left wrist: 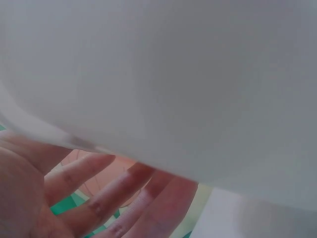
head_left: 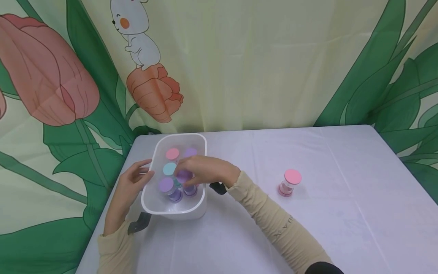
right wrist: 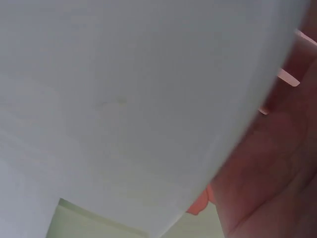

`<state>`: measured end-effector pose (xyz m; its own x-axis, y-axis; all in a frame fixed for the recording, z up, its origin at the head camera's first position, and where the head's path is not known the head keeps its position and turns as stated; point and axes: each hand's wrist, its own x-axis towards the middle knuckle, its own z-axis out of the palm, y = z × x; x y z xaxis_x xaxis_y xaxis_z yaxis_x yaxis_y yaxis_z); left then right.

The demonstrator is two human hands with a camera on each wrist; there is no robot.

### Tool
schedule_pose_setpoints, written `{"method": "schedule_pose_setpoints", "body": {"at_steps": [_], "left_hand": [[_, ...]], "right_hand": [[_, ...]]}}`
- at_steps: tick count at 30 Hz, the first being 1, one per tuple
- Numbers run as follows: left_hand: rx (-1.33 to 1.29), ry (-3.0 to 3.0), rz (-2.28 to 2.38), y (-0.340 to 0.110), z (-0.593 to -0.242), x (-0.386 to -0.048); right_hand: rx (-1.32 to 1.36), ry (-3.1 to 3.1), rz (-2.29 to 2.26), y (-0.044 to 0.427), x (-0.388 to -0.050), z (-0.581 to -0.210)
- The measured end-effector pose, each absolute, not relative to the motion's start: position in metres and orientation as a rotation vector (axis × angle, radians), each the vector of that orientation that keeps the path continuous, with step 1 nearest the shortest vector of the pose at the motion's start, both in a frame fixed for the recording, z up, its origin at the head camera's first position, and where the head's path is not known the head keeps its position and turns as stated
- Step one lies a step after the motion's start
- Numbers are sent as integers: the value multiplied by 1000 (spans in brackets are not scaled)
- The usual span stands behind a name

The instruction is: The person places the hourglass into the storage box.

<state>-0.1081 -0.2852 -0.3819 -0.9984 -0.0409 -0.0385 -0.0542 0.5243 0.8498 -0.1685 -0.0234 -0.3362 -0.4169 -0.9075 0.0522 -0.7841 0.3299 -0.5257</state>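
A white plastic bin [head_left: 196, 213] stands at the left of the table with several small sand timers inside, their caps purple, pink and light blue. My right hand [head_left: 203, 169] reaches over its right side and holds a purple-capped sand timer [head_left: 184, 176] between thumb and fingers. Nearest the front is another purple sand timer [head_left: 167, 185]; a light blue one [head_left: 169, 168] and a pink one [head_left: 172, 153] sit farther back. My left hand [head_left: 132, 182] touches the bin's left side, its fingers [left wrist: 111, 198] extended. In the right wrist view the bin wall hides the right fingertips.
A pink-capped sand timer [head_left: 290, 182] stands upright alone on the white-covered table [head_left: 253, 228], right of the bin. Behind the table hangs a curtain [head_left: 253, 68] printed with tulips, leaves and a white rabbit.
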Motion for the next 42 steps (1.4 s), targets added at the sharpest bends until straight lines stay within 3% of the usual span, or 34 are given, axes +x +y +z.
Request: {"method": "schedule_pose_setpoints", "body": {"at_steps": [42], "left_hand": [[-92, 2766, 1499, -283, -381, -106]], "right_hand": [[-1534, 2429, -459, -39, -172, -346]]}}
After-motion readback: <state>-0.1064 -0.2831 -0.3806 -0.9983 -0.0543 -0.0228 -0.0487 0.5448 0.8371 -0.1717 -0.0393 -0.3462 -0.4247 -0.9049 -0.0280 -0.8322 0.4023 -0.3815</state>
